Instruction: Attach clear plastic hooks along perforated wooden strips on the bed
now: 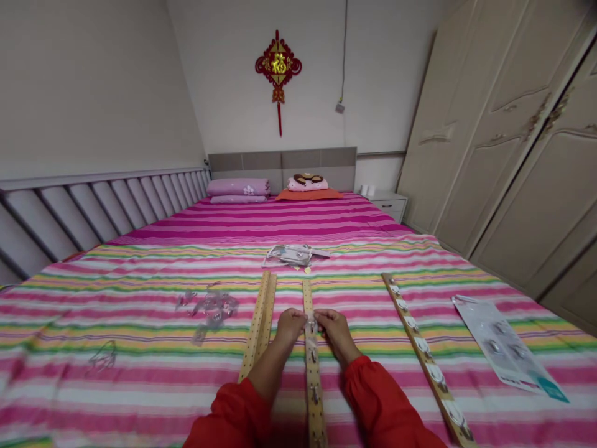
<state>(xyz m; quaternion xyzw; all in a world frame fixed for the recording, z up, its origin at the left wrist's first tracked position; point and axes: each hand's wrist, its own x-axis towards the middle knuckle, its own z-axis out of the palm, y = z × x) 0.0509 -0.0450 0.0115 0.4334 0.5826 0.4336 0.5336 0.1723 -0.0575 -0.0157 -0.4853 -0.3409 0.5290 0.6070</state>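
Soft, dim light. Side wall (93, 93) left of headboard (275, 163) looks greyer than back wall (224, 93); wardrobe (501, 143) right of headboard leans, lens-stretched.

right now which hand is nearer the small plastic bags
Left: the left hand is right of the plastic bags, at the left edge of the middle strip; the right hand is farther, at its right edge.

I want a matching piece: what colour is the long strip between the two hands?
The strip is yellowish tan; it shows best in the head view.
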